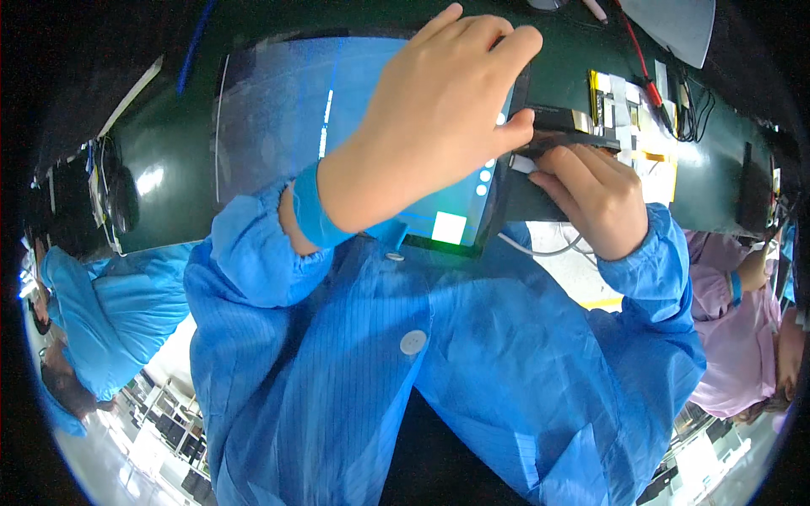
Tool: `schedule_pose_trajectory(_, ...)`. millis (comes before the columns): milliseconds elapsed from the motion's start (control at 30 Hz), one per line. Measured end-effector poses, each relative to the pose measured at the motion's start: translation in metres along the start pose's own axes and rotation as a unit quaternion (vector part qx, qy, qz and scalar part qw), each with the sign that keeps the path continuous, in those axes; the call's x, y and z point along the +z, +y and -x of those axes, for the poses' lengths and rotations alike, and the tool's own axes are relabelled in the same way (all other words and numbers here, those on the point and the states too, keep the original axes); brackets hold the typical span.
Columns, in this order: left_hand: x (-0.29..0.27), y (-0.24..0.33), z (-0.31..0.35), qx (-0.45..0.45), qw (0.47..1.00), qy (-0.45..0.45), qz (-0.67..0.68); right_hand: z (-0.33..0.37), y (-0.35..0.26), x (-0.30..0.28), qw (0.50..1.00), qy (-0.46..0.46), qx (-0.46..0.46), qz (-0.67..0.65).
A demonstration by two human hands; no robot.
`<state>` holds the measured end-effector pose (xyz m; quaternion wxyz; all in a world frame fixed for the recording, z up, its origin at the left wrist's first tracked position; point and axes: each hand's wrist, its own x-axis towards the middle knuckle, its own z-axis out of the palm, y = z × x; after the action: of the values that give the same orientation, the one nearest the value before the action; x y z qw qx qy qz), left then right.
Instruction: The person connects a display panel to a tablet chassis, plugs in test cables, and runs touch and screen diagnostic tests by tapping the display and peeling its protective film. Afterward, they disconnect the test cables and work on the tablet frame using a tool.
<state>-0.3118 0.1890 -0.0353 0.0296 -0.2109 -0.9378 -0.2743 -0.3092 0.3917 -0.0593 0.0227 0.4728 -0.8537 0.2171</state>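
Tablet (270, 126) lies lit side up on a dark green bench (169, 164), upper middle of frame. Left hand (460, 93) arches over its upper right part, fingers bent, thumb toward the right edge; whether it presses, grips or only hovers is not determinable from this view. Right hand (595, 190), right of centre, pinches a white plug (521, 164) at the tablet's right edge; seating not clear. White cable (544, 254) curves below it. Handling estimate: tablet probably light to moderate, flat and stiff, glass face smooth, slippery and crackable; best held by opposite edges, no load on the screen. Plug likely small and rigid, cable flexible; hold the plug body, keep it in line with the edge, avoid sideways levering.
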Motion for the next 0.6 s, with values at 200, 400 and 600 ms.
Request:
schedule_pose_trajectory(200, -0.004, -0.002, 0.004, -0.008, 1.000, -0.010, -0.006, 0.008, 0.005, 0.001, 0.999, -0.025, -0.010, -0.026)
schedule_pose_trajectory(400, -0.021, 0.001, 0.005, -0.031, 0.994, -0.100, 0.001, 0.013, -0.001, -0.002, 0.997, -0.021, 0.001, -0.068)
schedule_pose_trajectory(600, -0.049, -0.003, 0.060, -0.024, 0.985, -0.158, -0.072, 0.027, -0.017, -0.021, 0.994, 0.083, 0.048, -0.045)
